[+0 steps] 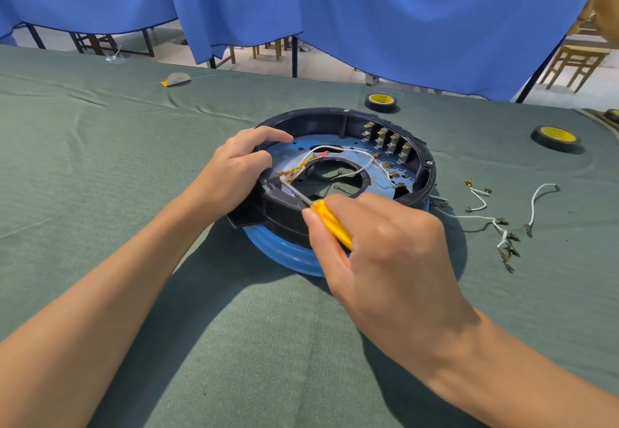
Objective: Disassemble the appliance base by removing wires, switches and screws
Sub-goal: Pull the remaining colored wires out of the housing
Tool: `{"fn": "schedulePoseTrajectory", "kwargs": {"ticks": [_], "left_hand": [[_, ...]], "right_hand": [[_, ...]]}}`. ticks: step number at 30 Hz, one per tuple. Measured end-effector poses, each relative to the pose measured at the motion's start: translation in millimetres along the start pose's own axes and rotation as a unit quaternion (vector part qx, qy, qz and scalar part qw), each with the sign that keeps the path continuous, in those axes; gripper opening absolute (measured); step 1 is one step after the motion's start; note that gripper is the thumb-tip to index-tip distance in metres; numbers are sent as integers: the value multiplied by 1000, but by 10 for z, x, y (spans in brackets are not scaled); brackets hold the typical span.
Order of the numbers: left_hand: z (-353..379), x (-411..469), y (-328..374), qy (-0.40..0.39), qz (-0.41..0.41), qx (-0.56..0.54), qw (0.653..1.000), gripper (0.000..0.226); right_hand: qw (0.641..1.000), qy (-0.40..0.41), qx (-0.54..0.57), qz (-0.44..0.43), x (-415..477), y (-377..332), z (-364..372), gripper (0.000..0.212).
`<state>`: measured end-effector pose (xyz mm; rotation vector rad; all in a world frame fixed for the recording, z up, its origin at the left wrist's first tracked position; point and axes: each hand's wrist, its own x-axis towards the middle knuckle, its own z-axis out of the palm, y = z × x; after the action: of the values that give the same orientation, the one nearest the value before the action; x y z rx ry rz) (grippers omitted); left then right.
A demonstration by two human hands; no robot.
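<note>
Base [281, 206]: sits on the worktop [100, 159], in the middle.
Left hand [234, 173]: grip curled on its rim.
Right hand [385, 243]: grip pinching screwdriver [331, 220].
Feel: likely hard, light plastic; hold the thick rim. Wires [361, 159] bend.

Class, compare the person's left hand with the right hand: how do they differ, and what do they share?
The left hand grips the black rim of the appliance base; the right hand holds a yellow-handled screwdriver. The left hand sits at the base's left side, the right hand at its near edge. Both are bare and work on the same base.
</note>
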<state>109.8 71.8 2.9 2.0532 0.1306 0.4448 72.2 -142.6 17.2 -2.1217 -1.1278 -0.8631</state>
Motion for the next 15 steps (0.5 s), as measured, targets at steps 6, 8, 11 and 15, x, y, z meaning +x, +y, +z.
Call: {"fn": "schedulePoseTrajectory", "kwargs": {"ticks": [6,8,11,15], "left_hand": [[1,-4,8,7,5,6,1000,51],[4,-10,11,9,5,12,1000,51],[-4,-16,29,9,3,14,1000,50],[-4,-14,31,5,-1,24,1000,51]], "right_hand": [[1000,1,-23,-7,26,-18,11,34],[1000,0,-11,0,20,14,-8,34],[1000,0,7,16,12,18,-35,36],[999,-7,26,37,27,19,-27,36]]}}
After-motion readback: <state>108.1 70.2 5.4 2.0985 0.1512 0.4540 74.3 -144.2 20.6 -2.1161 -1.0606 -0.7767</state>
